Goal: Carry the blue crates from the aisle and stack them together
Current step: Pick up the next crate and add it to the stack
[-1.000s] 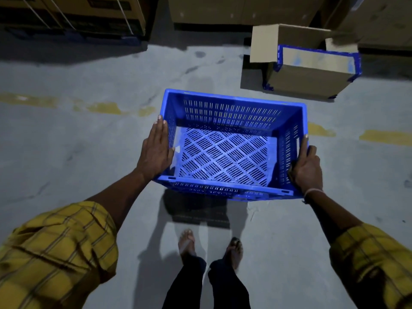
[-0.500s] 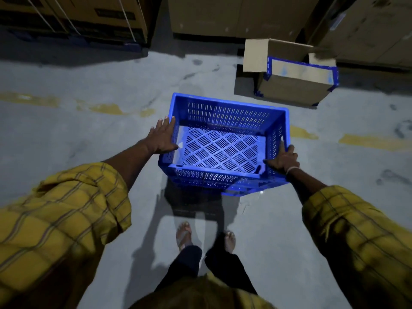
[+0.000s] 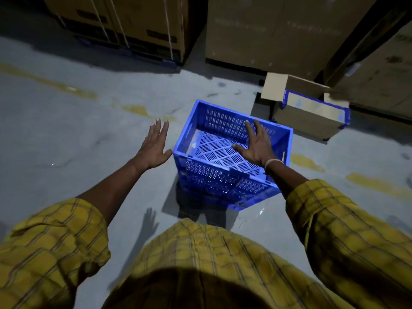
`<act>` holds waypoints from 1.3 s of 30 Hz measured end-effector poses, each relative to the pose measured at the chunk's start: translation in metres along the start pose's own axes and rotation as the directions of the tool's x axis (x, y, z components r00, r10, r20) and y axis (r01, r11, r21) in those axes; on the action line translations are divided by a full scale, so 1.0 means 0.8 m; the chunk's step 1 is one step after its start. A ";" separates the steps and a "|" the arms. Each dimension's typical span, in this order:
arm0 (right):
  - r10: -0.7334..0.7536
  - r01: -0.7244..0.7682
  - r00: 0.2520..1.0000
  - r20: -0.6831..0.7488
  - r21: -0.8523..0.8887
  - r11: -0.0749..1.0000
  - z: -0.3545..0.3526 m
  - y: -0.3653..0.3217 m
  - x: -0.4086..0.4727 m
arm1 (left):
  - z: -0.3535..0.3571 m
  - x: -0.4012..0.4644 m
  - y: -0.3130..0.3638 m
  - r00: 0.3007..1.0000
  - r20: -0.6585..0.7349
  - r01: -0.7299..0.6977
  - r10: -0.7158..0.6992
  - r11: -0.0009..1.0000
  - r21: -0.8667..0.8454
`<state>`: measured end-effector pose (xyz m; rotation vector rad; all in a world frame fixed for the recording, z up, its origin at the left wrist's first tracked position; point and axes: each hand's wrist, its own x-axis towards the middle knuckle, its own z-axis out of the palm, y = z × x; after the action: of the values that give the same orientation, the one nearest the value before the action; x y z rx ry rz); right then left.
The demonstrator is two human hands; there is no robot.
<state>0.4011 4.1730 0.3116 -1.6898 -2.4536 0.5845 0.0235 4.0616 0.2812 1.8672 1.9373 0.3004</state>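
An empty blue slotted crate (image 3: 218, 181) sits on the grey concrete floor in the middle of the head view, upright and turned at an angle. My left hand (image 3: 155, 144) hovers just off its left corner, fingers spread, holding nothing. Over the crate's open top, my right hand (image 3: 256, 144) is spread flat and empty, not gripping the rim. A second blue crate (image 3: 312, 117), stuffed with cardboard, stands behind and to the right. No other crate lies under the near one that I can see.
Tall cardboard cartons (image 3: 278, 32) line the far side, some strapped cartons (image 3: 124, 25) on a pallet at left. Worn yellow floor markings (image 3: 376, 184) cross the aisle. My yellow checked shirt fills the bottom of the view.
Both hands held the crate by its sides a second ago, lowering it. The crate now rests on the floor and both hands have let go and opened.
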 end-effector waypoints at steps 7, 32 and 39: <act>-0.266 0.266 0.964 0.005 -0.004 0.964 -0.016 -0.049 -0.009 | 0.000 -0.136 0.022 0.961 -0.199 0.183 -0.192 0.981 -0.060; -0.851 0.874 0.435 0.294 0.092 0.478 0.132 -0.434 -0.280 | 0.105 -0.783 0.104 0.316 -0.585 0.700 -0.747 0.600 -0.388; -0.905 0.934 0.253 0.343 0.158 0.321 0.207 -0.542 -0.493 | 0.180 -1.026 0.152 0.099 -0.574 0.762 -0.813 0.433 -0.482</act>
<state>0.1198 3.6362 0.3698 0.2035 -3.1137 0.6206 0.1967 3.2393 0.3352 0.2480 3.1139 0.8542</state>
